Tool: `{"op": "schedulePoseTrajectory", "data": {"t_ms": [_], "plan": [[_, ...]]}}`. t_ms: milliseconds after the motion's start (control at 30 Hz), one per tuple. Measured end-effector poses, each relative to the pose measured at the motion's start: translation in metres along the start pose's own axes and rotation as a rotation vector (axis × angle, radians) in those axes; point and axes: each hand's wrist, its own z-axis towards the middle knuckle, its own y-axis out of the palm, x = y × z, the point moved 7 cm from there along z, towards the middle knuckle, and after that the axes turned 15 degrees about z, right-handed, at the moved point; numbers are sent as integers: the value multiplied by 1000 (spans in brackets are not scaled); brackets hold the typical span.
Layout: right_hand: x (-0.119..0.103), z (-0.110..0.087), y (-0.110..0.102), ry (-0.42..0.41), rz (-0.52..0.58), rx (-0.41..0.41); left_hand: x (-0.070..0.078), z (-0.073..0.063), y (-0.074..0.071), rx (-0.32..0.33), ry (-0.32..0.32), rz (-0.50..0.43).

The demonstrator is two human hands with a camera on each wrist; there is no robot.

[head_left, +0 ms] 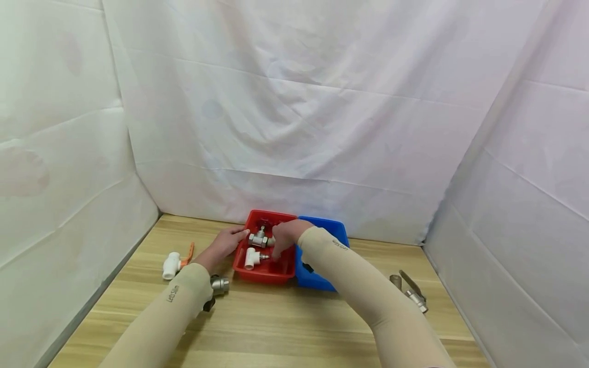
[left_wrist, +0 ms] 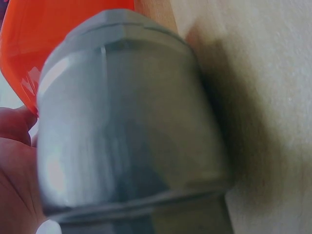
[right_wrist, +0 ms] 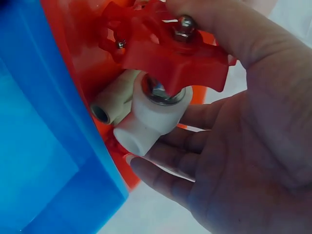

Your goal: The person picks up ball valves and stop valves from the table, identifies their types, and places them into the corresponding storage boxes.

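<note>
My left hand (head_left: 227, 242) grips the left rim of the red bin (head_left: 264, 276); in the left wrist view, my left fingers (left_wrist: 13, 124) meet the bin's edge. Reaching into that bin, my right hand (head_left: 286, 236) pinches the red handwheel (right_wrist: 161, 53) of a white plastic valve (head_left: 251, 258). The thumb presses the wheel while the other fingers lie beside the white body (right_wrist: 158, 117). A metal valve (head_left: 259, 238) with a dark red wheel lies further back in the bin. Beyond the held valve, a beige pipe end (right_wrist: 114, 100) shows in the right wrist view.
A blue bin (head_left: 329, 223) stands against the red one's right side. At left lies a white valve (head_left: 172, 266) with an orange lever. A metal fitting (head_left: 220, 284) sits beside my left wrist and fills much of that view. More metal valves (head_left: 415, 300) lie at right.
</note>
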Motion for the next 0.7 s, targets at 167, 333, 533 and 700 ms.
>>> {"op": "schedulePoseTrajectory", "data": {"t_ms": [167,333,533,700], "plan": [[6,5,6,33,34,-6,5,-4,0,5,14,-5],[10,11,12,41,35,3,5,-4,0,1,9,-6],[12,16,16,43,12,20,3,-1,1,-1,3,-3],[12,16,17,61,43,20,1,3,1,-2,-2,9]]}}
